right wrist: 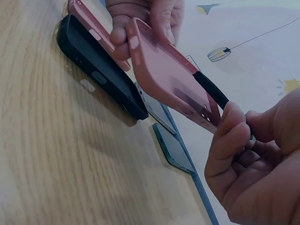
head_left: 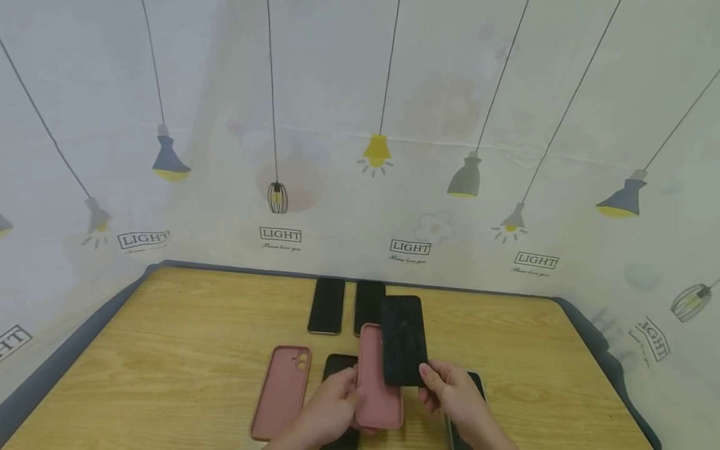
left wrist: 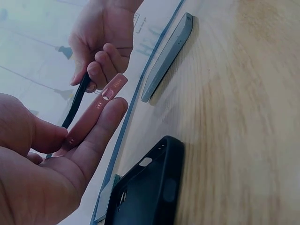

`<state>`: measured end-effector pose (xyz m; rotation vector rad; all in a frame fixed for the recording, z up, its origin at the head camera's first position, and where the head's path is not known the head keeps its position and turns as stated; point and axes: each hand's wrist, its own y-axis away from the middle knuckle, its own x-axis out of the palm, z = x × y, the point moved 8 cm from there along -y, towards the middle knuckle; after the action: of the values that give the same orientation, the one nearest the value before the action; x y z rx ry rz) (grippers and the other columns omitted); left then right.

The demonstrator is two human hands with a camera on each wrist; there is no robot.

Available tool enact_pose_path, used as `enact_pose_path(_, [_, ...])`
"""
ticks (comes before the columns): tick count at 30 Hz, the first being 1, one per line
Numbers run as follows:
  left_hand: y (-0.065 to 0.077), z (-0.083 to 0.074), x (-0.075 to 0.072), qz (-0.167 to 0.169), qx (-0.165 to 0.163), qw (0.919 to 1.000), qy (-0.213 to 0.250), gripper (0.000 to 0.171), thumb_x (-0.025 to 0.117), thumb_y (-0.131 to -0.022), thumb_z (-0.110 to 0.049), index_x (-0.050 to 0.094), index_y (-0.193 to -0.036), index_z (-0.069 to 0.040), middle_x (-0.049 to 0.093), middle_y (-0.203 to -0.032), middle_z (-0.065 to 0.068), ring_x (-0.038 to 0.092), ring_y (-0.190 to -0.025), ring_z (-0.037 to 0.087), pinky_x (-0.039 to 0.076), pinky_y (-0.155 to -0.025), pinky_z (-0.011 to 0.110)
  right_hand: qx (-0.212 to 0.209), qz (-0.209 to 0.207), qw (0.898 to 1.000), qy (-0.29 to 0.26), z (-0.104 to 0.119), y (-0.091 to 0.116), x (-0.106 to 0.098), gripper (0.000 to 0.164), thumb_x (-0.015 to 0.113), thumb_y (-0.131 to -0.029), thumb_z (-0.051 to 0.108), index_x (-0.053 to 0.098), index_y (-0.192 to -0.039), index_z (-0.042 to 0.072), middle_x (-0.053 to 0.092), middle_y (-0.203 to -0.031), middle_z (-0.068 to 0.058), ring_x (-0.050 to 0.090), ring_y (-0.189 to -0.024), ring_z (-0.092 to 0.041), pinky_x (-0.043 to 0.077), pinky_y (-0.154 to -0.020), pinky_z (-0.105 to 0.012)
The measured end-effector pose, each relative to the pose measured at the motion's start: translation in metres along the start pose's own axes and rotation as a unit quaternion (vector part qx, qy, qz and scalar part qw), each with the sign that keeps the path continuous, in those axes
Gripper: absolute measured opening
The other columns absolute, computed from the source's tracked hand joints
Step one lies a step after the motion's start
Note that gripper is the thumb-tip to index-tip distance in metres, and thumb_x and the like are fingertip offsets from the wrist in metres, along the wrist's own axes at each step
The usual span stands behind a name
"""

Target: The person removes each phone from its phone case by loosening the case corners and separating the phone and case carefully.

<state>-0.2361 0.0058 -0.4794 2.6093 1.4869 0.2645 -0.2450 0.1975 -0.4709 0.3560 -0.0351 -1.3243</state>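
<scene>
The left hand (head_left: pixel 335 403) grips a pink phone case (head_left: pixel 375 403) above the counter (head_left: pixel 197 337), fingers curled round its edges. The right hand (head_left: pixel 455 392) pinches a dark phone (head_left: pixel 404 337) by its lower corner, overlapping the case. A second pink case (head_left: pixel 282 390) lies leftward.

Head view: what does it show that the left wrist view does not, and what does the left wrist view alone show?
Only the head view shows a pink rectangular phone case lying at the left on the wood-grain table.

Only the left wrist view shows the small oblong openings in the narrow walls of the held pink rectangular case and the black rectangular case.

Both show the left hand holding that pink case, the right hand pinching a flat black phone, and the black case on the table.
</scene>
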Motion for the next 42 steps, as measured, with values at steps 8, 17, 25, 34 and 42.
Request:
enact_pose_path(8, [0.0, 0.0, 0.006, 0.012, 0.018, 0.9998, 0.0, 0.03, 0.039, -0.104, 0.007, 0.048, -0.131, 0.018, 0.07, -0.1, 0.019, 0.074, -0.089, 0.039, 0.063, -0.071, 0.046, -0.004, -0.028, 1.0, 0.013, 0.003, -0.003, -0.011, 0.032, 0.045, -0.112, 0.02, 0.056, -0.086, 0.004, 0.057, -0.071, 0.0, 0.05, -0.062, -0.013, 0.044, -0.055, -0.023])
enact_pose_path(17, [0.001, 0.004, 0.007, 0.014, 0.011, 0.9995, -0.027, 0.022, 0.041, -0.104, 0.003, 0.054, -0.121, 0.011, 0.072, -0.093, 0.016, 0.075, -0.085, 0.036, 0.063, -0.072, 0.041, -0.011, -0.065, 0.998, 0.019, 0.005, -0.011, -0.027, 0.032, 0.046, -0.111, 0.015, 0.055, -0.082, 0.004, 0.055, -0.068, 0.0, 0.048, -0.058, -0.009, 0.041, -0.052, -0.02])
enact_pose_path(25, [0.002, 0.007, 0.009, 0.016, 0.014, 0.9996, -0.02, 0.023, 0.041, -0.103, 0.005, 0.054, -0.121, 0.009, 0.071, -0.09, 0.016, 0.075, -0.083, 0.037, 0.063, -0.069, 0.04, -0.002, -0.065, 0.997, 0.039, 0.005, -0.023, -0.041, 0.034, 0.043, -0.112, 0.016, 0.056, -0.084, 0.003, 0.055, -0.069, 0.0, 0.047, -0.058, -0.009, 0.041, -0.052, -0.02])
enact_pose_path(34, [0.003, 0.01, 0.009, 0.01, 0.01, 0.9997, -0.019, 0.021, 0.041, -0.103, 0.005, 0.055, -0.118, 0.01, 0.07, -0.089, 0.016, 0.075, -0.083, 0.041, 0.063, -0.069, 0.04, 0.021, -0.091, 0.993, 0.07, -0.001, -0.037, -0.055, 0.035, 0.043, -0.112, 0.017, 0.054, -0.081, 0.005, 0.054, -0.07, -0.002, 0.046, -0.062, -0.014, 0.041, -0.055, -0.024])
enact_pose_path(42, [0.004, 0.009, 0.009, 0.007, 0.007, 0.9993, -0.037, 0.018, 0.042, -0.105, 0.003, 0.056, -0.115, 0.008, 0.071, -0.087, 0.015, 0.075, -0.082, 0.039, 0.063, -0.07, 0.04, 0.022, -0.091, 0.99, 0.108, -0.005, -0.051, -0.059, 0.036, 0.043, -0.112, 0.02, 0.053, -0.081, 0.006, 0.053, -0.071, -0.002, 0.047, -0.063, -0.015, 0.041, -0.057, -0.026])
